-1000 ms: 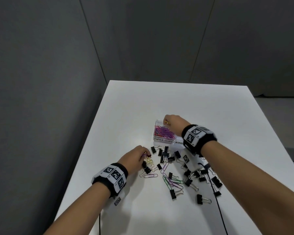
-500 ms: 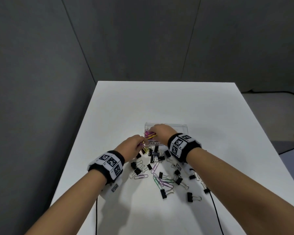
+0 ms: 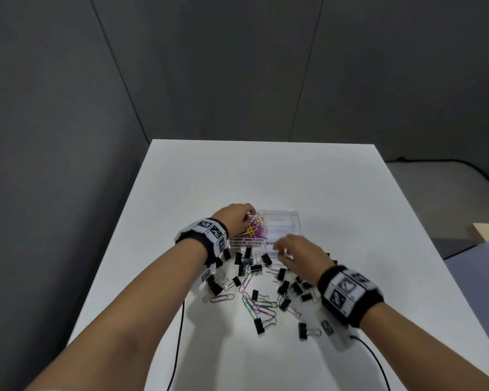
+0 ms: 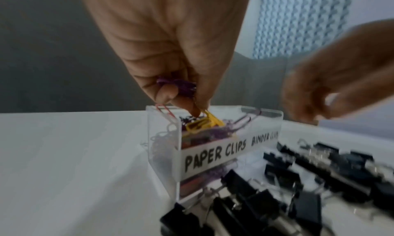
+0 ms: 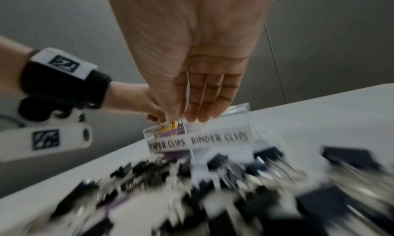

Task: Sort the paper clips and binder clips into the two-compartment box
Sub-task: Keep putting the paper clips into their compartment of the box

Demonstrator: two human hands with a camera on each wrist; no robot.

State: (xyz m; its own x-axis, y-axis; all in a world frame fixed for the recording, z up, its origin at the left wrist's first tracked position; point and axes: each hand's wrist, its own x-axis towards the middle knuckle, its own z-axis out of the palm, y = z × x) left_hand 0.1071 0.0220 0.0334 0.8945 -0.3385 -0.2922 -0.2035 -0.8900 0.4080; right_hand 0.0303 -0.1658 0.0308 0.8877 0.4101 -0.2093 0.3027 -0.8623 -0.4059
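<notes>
Your left hand (image 3: 233, 218) now sits over the left compartment of the clear box (image 3: 283, 221), in the middle of the head view, where half a second ago it was still short of the box's near side. The left wrist view shows its fingertips (image 4: 187, 103) pinching a small bunch of purple paper clips (image 4: 177, 86) just above the heap of coloured clips behind the PAPER CLIPS label (image 4: 215, 157); the drop looks imminent but not done. Your right hand (image 3: 297, 251), which was over that same compartment a moment ago, has pulled back toward the lower right and hovers above the loose pile; its fingers (image 5: 204, 94) hang loosely curled and I see nothing held in them, though the picture is blurred. So the hands are alternating, one delivering while the other goes back for more. The right compartment, labelled for binder clips, looks nearly empty, while many black binder clips (image 3: 283, 287) and a few paper clips (image 3: 259, 306) lie scattered on the white table (image 3: 266, 170) below the box, so most of the sorting remains.
</notes>
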